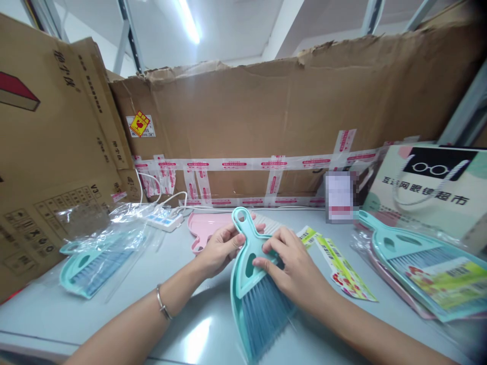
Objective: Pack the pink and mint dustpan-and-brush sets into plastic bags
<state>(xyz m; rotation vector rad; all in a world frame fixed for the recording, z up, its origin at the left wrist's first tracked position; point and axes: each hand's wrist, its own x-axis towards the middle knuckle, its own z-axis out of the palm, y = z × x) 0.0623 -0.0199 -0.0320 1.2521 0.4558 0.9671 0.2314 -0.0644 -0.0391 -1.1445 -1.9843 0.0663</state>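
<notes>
A teal dustpan (240,284) with a small blue-bristled brush (264,309) nested in it lies in the middle of the grey table. My left hand (220,248) grips the dustpan's handle near its looped end. My right hand (292,266) presses its fingers on the brush's teal handle, closed around it. Behind the hands lies a pink dustpan (207,225), partly hidden.
A bagged teal dustpan set (93,261) lies at left with a white power strip (163,220) behind it. Printed paper labels (342,266) lie right of my hands. More bagged sets (426,268) and a paper bag (433,187) stand at right. Cardboard walls (266,111) enclose the table.
</notes>
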